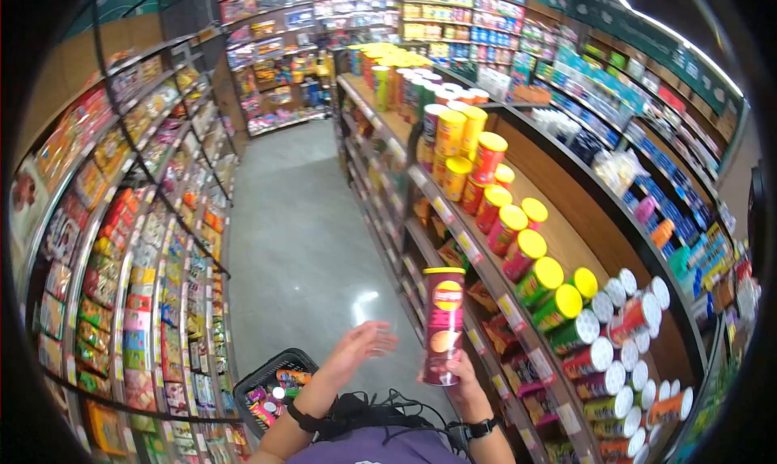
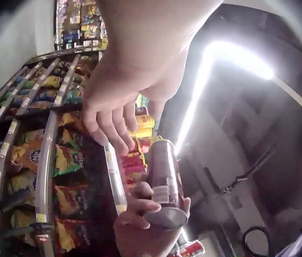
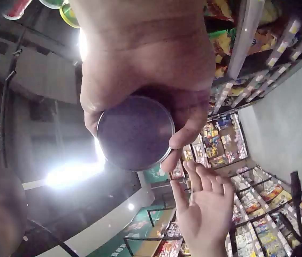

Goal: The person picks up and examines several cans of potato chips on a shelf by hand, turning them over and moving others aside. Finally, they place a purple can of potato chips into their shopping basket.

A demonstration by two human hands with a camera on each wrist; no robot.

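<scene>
Item: one dark maroon and pink can [image 1: 444, 322] with a yellow lid, close to upright, lid uppermost, held in front of the person beside the right-hand shelf unit [image 1: 558, 193].
Right hand [image 1: 463, 380]: fingers clamped round the lower part of the can; dark band [image 1: 483, 428] at the wrist.
Left hand [image 1: 362, 349]: raised near the can, apart from it; fingers extended, thumb spread away from them, palm visible in the right wrist view.
Shelf unit, top: yellow-lidded cans [image 1: 524, 254] in a line along the front edge, some stacked; white-lidded cans [image 1: 589, 356] nearer the person, several lying tilted.
Floor [image 1: 287, 197]: grey, with reflections; dark basket [image 1: 275, 364] at the person's left, containing colourful packages.
Left side of aisle: shelves of bagged goods [image 1: 139, 306], many colours.
</scene>
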